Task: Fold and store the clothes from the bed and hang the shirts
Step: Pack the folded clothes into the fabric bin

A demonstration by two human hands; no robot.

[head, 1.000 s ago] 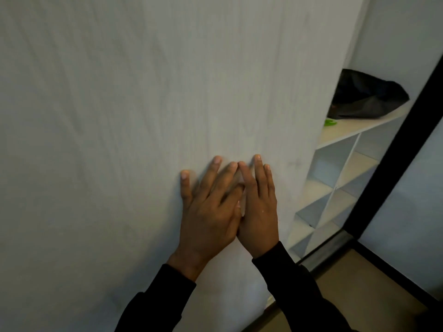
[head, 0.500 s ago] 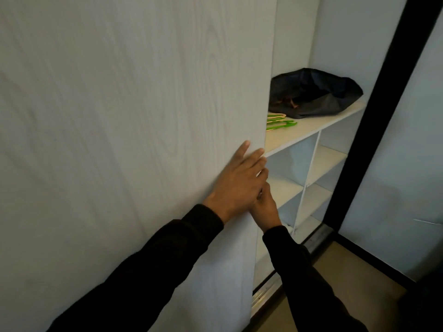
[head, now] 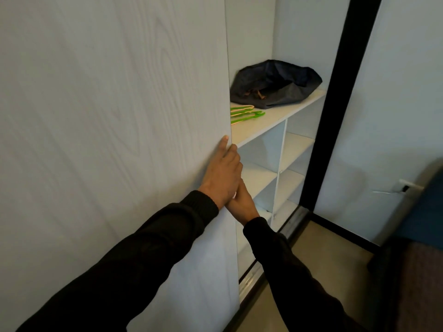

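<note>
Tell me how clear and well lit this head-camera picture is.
Head view: dim, even light with no glare; the wardrobe door shows crisp wood grain, the dark bag and green hangers on the shelf read clearly; black sleeves lose detail in shadow; wide-angle bending tilts the black door frame; the bottom-right corner is murky.

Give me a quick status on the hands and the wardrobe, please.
Left hand flat on sliding door, fingers at its edge. Right hand beneath, grip unclear. Green hangers and dark bag on the shelf.
</note>
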